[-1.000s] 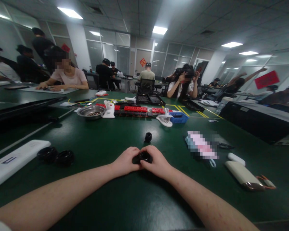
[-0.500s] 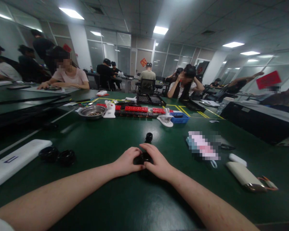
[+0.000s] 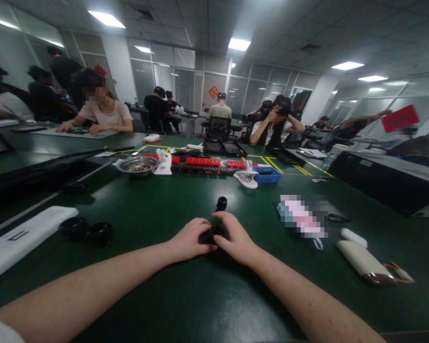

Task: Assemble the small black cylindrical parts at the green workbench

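A black, round, ring-like part [image 3: 217,231] with a glossy rim rests low over the table, between both my hands. My left hand [image 3: 189,239] curls round its left side, thumb in front and fingers behind. From the right, my right hand [image 3: 236,240] cups the same part, its thumb lying against the rim and its forefinger arched above. The fingers partly hide the part. Just beyond it stands a smaller black ribbed piece [image 3: 221,203], touched by neither hand. Two similar black round parts [image 3: 99,233] sit at the left, by my left forearm.
A long white device [image 3: 28,243] lies at the left on the green table [image 3: 157,295]. Farther back are a metal bowl [image 3: 137,166], a row of red blocks [image 3: 202,161] between white stands, and a blue bin [image 3: 268,175]. A beige power bank [image 3: 364,261] lies right. Several people sit beyond.
My right hand's fingers have lifted and spread a little, showing more of the black round part. My left hand stays nearly where it was.
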Demonstrator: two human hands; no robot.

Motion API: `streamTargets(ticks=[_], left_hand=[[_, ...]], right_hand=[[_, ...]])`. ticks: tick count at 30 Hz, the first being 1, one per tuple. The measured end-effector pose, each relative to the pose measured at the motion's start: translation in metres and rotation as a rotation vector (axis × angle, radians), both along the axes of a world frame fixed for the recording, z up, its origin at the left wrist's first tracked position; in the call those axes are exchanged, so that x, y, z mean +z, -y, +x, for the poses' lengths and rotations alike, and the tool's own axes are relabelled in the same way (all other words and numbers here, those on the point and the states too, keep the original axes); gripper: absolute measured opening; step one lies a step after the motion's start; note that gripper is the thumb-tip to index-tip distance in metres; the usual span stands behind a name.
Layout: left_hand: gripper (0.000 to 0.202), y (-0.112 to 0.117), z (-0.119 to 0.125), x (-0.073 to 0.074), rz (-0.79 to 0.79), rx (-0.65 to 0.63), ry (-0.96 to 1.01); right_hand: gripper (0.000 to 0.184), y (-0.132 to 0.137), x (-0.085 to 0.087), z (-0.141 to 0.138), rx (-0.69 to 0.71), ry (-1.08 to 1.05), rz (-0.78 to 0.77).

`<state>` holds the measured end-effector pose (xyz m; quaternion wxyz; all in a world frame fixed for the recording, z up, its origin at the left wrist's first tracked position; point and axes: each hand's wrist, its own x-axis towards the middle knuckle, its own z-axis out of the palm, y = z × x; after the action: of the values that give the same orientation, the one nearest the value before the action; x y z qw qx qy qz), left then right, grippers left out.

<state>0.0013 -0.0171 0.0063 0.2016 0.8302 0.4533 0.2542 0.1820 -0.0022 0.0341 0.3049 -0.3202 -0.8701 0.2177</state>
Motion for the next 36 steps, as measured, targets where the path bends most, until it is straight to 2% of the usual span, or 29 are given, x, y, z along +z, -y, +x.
streamTargets(ticks=[3, 5, 7, 9, 11, 13, 16, 21, 23, 26, 28, 30, 32, 36], left_hand=[[0.035, 0.0016, 0.0006, 0.0031, -0.008, -0.003, 0.005], [0.033, 0.0020, 0.0010, 0.0040, -0.013, -0.006, 0.009], [0.032, 0.0016, 0.0013, 0.0036, -0.012, -0.007, 0.012], [0.034, 0.0008, 0.0013, 0.0022, -0.008, -0.008, 0.011], [0.036, 0.0000, 0.0011, 0.0007, -0.005, -0.004, 0.008], [0.034, -0.0005, 0.0009, -0.0002, -0.005, 0.002, 0.002], [0.031, -0.0005, 0.0006, 0.0004, 0.005, -0.006, -0.004], [0.030, 0.0010, 0.0008, 0.0038, -0.011, -0.016, -0.008], [0.030, 0.0015, 0.0008, 0.0044, -0.019, -0.018, -0.004], [0.035, 0.0016, 0.0008, 0.0032, -0.022, -0.012, 0.009], [0.037, 0.0012, 0.0009, 0.0019, -0.020, -0.004, 0.012], [0.035, 0.0009, 0.0010, 0.0012, -0.015, -0.001, 0.000], [0.032, 0.0007, 0.0011, 0.0017, -0.009, -0.001, -0.019], [0.031, 0.0015, 0.0011, 0.0046, -0.003, -0.008, -0.026]], right_hand=[[0.039, 0.0002, 0.0002, -0.0005, -0.139, 0.007, 0.013], [0.036, 0.0003, 0.0008, -0.0014, -0.177, 0.039, 0.012], [0.026, 0.0001, 0.0012, -0.0025, -0.131, 0.065, 0.007], [0.022, -0.0004, 0.0013, -0.0029, -0.008, 0.063, -0.005], [0.036, -0.0011, 0.0009, -0.0023, 0.096, 0.041, -0.026], [0.049, -0.0015, 0.0000, -0.0011, 0.108, 0.037, -0.047], [0.054, -0.0010, -0.0016, -0.0004, 0.018, 0.047, -0.041], [0.045, 0.0020, -0.0011, -0.0036, -0.169, 0.056, -0.005], [0.035, 0.0022, -0.0005, -0.0048, -0.194, 0.056, -0.002], [0.020, 0.0006, -0.0006, -0.0045, -0.060, 0.029, -0.023], [0.030, -0.0010, -0.0018, -0.0031, 0.057, 0.005, -0.049], [0.043, -0.0021, -0.0035, -0.0016, 0.092, 0.001, -0.061], [0.048, -0.0022, -0.0047, -0.0009, 0.050, 0.013, -0.052], [0.041, -0.0005, -0.0040, -0.0021, -0.097, 0.047, 0.006]])
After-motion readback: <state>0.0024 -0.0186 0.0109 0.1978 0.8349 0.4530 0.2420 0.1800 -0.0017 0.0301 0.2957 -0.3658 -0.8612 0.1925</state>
